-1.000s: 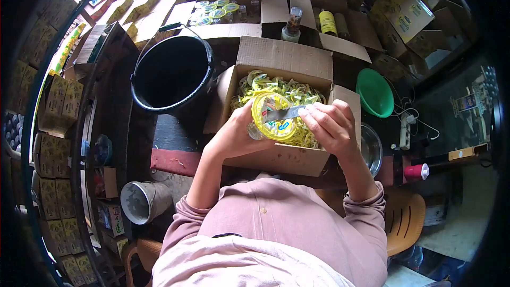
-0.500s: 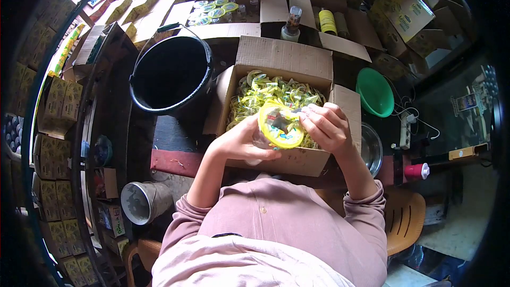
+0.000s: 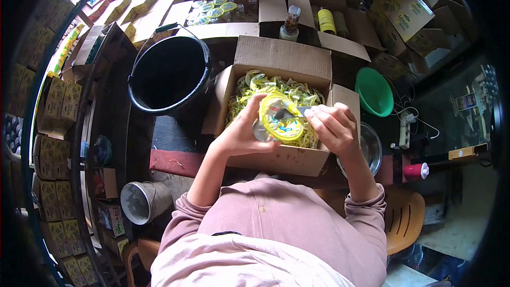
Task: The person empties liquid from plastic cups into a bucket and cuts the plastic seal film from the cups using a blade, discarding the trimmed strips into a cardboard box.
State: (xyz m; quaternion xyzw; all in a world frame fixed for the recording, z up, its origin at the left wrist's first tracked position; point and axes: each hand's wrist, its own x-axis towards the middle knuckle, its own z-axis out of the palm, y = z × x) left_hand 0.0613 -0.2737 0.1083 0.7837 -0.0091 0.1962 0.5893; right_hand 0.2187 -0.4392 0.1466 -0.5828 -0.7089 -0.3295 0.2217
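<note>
My left hand [image 3: 241, 133] is wrapped round a clear plastic cup [image 3: 260, 132] with a yellow-rimmed printed film lid [image 3: 289, 129], tilted so the lid faces me. Pinched in my right hand [image 3: 334, 127] is a small grey tool that looks like a spoon [image 3: 297, 111]. Its dark rounded end lies over the upper part of the lid; whether it touches the film I cannot tell. Both hands are above an open cardboard box [image 3: 284, 53] full of yellow and green film scraps [image 3: 255, 85].
A black bucket [image 3: 137, 82] stands left of the box, with a grey pail [image 3: 143, 202] lower down. To the right are a green basin [image 3: 374, 93], a clear bowl [image 3: 374, 151] and a power strip [image 3: 405, 135]. Behind, a carton [image 3: 228, 29] holds lidded cups, beside a jar [image 3: 292, 18].
The spoon-like tool has moved left across the lid, and more of it shows now. My left fingers have shifted up along the cup's side, and the lid has turned slightly.
</note>
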